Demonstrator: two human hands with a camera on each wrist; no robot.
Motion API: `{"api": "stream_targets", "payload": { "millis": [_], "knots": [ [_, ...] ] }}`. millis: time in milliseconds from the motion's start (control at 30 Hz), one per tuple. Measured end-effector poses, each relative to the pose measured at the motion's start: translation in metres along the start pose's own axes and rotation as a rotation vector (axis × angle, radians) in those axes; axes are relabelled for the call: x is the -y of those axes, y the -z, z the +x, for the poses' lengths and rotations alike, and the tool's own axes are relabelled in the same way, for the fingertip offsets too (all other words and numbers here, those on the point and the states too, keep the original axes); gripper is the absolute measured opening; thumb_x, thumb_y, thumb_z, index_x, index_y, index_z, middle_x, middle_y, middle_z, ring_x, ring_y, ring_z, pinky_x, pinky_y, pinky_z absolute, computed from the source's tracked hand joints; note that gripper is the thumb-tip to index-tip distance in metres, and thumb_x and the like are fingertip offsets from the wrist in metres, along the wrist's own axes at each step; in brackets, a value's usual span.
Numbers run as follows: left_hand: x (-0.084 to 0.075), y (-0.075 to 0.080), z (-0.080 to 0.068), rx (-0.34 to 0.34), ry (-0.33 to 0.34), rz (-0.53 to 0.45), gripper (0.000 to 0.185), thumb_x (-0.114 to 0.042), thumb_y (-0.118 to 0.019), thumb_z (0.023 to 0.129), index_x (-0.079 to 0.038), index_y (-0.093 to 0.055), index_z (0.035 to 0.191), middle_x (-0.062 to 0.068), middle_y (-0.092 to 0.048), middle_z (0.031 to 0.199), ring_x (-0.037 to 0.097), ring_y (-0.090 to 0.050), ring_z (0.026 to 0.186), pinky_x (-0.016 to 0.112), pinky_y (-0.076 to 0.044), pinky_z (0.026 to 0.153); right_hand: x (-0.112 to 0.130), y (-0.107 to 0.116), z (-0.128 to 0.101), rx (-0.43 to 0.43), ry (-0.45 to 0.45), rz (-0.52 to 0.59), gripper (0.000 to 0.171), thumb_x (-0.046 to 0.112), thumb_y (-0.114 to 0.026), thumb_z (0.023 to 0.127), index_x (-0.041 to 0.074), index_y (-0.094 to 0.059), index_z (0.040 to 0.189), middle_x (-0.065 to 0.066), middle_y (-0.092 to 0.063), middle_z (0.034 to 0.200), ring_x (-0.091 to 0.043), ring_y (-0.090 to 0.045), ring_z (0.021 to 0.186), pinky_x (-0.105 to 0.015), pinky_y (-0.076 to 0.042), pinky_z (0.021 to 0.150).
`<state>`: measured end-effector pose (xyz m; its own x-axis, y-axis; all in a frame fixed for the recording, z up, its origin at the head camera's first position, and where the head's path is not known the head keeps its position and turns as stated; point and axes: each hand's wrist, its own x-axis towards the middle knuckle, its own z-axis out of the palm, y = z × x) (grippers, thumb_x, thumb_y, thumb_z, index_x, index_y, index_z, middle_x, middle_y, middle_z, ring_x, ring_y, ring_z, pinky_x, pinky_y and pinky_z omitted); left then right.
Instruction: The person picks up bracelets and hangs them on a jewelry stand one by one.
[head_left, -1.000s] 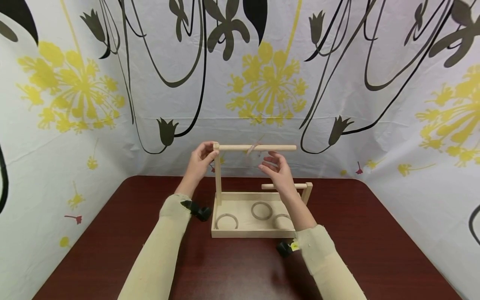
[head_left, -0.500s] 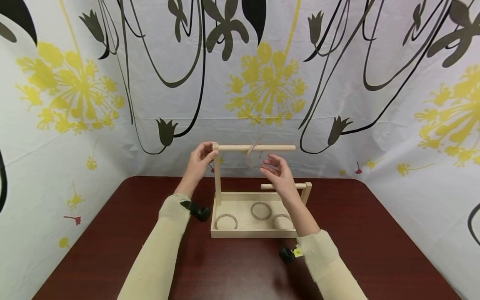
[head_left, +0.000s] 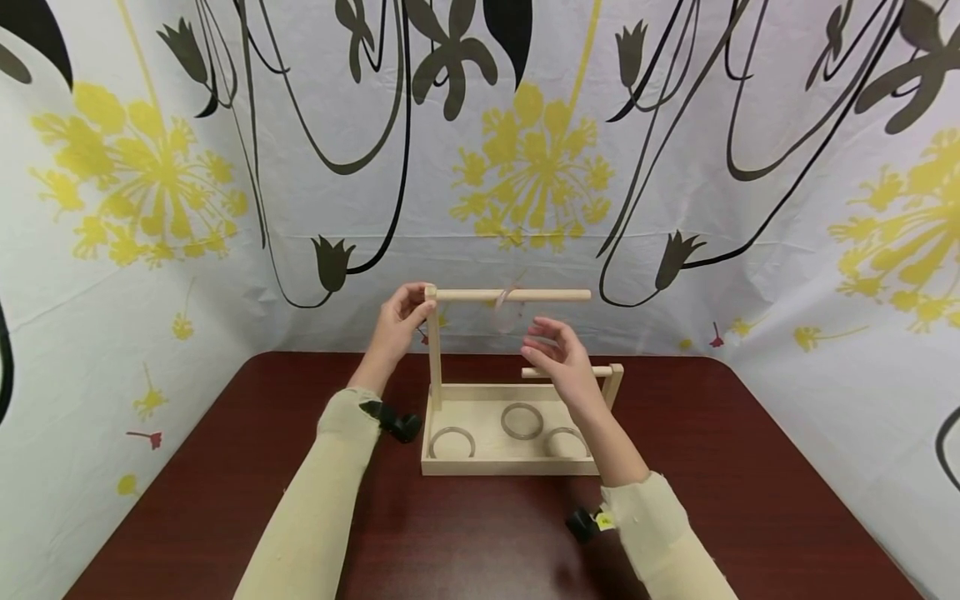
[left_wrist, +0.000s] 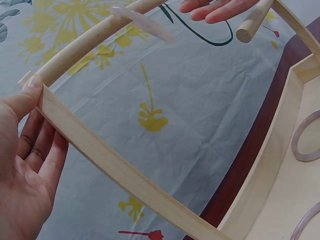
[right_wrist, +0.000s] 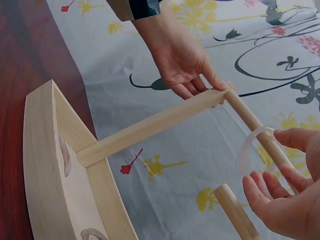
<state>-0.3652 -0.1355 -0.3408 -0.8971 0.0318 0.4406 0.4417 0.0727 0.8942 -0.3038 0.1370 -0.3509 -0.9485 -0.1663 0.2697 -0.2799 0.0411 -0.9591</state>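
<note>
My left hand [head_left: 397, 325] grips the top corner of a tall wooden post [head_left: 436, 358], thumb in front and fingers behind it. From that corner a long upper dowel [head_left: 551, 295] runs to the right. A translucent pinkish ring [right_wrist: 243, 155] hangs round this dowel near its middle. Just right of the ring and below the dowel is my right hand [head_left: 562, 362], its fingers loosely bent with nothing held. The post rises from the left end of a shallow wooden tray [head_left: 495, 468]. Several similar rings, one a ring [head_left: 504, 422] near the middle, lie in it.
A shorter dowel [head_left: 536, 372] juts left from a low post [head_left: 613, 387] at the tray's right end, partly behind my right hand. The tray stands on a dark red table [head_left: 465, 542]. A patterned cloth [head_left: 420, 208] hangs behind and at the sides.
My right hand has drawn down and slightly right, away from the hanging ring, which has swung a little. The left hand keeps its place on the post.
</note>
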Motion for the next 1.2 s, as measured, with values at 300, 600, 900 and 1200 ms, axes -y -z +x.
{"api": "stream_targets", "payload": {
  "millis": [300,600,900,1200],
  "knots": [
    [-0.002,0.000,-0.001,0.003,0.001,0.006,0.033,-0.009,-0.059,0.100,0.001,-0.055,0.131,-0.002,-0.061,0.107,-0.001,-0.060,0.091,0.015,-0.050,0.084,-0.002,0.002,-0.008,0.045,-0.010,-0.017,0.047,0.013,-0.066,0.097,0.009,-0.049,0.141,-0.010,-0.055,0.135,-0.013,-0.062,0.119,-0.027,-0.053,0.098],
    [-0.003,0.000,-0.002,-0.005,-0.006,-0.004,0.033,-0.007,-0.059,0.100,0.004,-0.054,0.131,-0.005,-0.060,0.104,-0.002,-0.060,0.090,0.014,-0.050,0.083,-0.008,0.005,-0.015,0.151,0.033,0.022,0.039,0.009,-0.064,0.097,0.003,-0.053,0.134,0.001,-0.063,0.115,-0.008,-0.067,0.105,-0.029,-0.055,0.096],
    [-0.004,0.001,-0.002,-0.003,-0.008,0.005,0.034,-0.008,-0.059,0.100,0.004,-0.054,0.131,-0.007,-0.060,0.103,-0.002,-0.059,0.090,0.014,-0.049,0.084,-0.018,0.011,-0.021,0.324,-0.009,-0.023,0.036,0.012,-0.064,0.097,0.002,-0.056,0.131,-0.012,-0.065,0.121,-0.013,-0.068,0.107,-0.034,-0.056,0.096],
    [-0.004,0.000,-0.002,-0.004,0.001,0.017,0.033,-0.010,-0.059,0.101,0.002,-0.055,0.131,-0.005,-0.060,0.103,-0.001,-0.059,0.089,0.022,-0.051,0.088,-0.034,0.020,-0.022,0.494,-0.058,-0.099,0.040,0.015,-0.059,0.101,0.003,-0.052,0.139,-0.026,-0.058,0.134,-0.016,-0.067,0.115,-0.027,-0.056,0.090]
  ]
}}
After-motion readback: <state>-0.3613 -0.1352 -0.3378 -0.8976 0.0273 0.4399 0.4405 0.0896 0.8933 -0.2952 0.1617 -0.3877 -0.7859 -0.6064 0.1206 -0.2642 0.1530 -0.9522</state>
